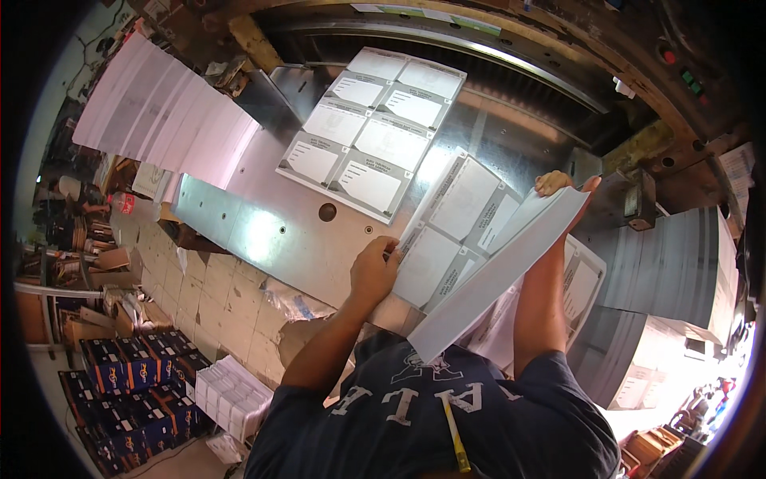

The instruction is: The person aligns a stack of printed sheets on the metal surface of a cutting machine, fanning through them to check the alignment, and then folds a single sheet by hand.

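Basically, a lifted batch of sheets (499, 275) is bowed up over the near edge of the bench (307, 231), right of centre. Right hand (551, 184) grips its far end, fingers over the top, palm hidden by paper. Left hand (375, 267) has curled fingers at the left edge of the lower printed sheets (447, 231); can't tell if it pinches them or only touches.

Risks, my read: the batch could slip or fan apart, since the only visible grip is at one end and the other hangs low by the dark shirt (375, 399). Too sharp a bend could crease it. Lower sheets might skew or slide off the near edge if the left hand presses loosely, smooth metal giving little friction. A push toward the far edge could knock the flat printed stack (371, 132) out of square.

Materials: paper is thin and flexible, plain white on the batch's upturned face, grey-and-white form panels on the stack. Bench is shiny bare metal with round holes. Toward its left end, a tall pile of sheets (159, 112) shows slanted, uneven layers. Cartons (136, 367) on the floor are boxy, dark blue and orange.
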### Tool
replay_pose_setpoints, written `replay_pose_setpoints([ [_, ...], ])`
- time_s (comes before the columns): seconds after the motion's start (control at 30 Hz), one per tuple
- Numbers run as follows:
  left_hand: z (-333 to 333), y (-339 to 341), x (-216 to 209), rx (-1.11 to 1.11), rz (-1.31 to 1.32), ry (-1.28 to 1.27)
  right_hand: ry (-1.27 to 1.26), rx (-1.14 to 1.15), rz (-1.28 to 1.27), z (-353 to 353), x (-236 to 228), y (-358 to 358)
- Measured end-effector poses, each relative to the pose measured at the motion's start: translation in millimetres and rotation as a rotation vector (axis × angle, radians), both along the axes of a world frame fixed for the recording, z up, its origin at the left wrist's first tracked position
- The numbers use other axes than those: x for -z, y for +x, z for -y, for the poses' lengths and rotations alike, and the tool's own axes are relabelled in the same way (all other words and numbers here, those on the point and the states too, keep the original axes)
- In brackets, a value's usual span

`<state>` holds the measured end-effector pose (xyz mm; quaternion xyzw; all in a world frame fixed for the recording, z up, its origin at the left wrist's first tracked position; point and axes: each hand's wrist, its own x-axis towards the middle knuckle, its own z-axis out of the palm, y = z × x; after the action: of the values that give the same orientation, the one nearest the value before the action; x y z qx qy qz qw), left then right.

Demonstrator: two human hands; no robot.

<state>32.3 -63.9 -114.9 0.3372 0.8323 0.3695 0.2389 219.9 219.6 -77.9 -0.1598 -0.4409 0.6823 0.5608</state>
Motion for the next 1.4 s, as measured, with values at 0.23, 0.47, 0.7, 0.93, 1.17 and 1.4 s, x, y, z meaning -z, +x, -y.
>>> replay_pose_setpoints([
  [0.23, 9.0, -17.7, 14.1, -0.033, 0.131, 0.069, -0.072, 0.271, 0.882, -2.3, 2.9, -55.1],
  [0.47, 9.8, -46.4, 11.9, -0.291, 0.828, 0.243, 0.204, 0.147, 1.538, -2.3, 15.4, -107.1],
  [0.7, -0.5, -81.1, -2.4, -0.572, 0.956, 0.522, 0.156, 0.01, 1.649, 1.1, 5.9, -126.8],
  [0.93, -6.6, -127.4, -5.7, -0.688, 1.077, 0.625, 0.377, 0.146, 1.45, -9.5, 23.5, -155.8],
  [1.17, -6.8, -175.7, -12.3, -0.584, 1.307, 0.562, -0.375, 0.16, 1.154, -64.9, 47.4, -262.6],
  [1.4, -3.6, -244.0, -21.7, -0.608, 1.388, 0.552, -0.518, -0.037, 0.782, -51.3, 53.7, -303.6],
])
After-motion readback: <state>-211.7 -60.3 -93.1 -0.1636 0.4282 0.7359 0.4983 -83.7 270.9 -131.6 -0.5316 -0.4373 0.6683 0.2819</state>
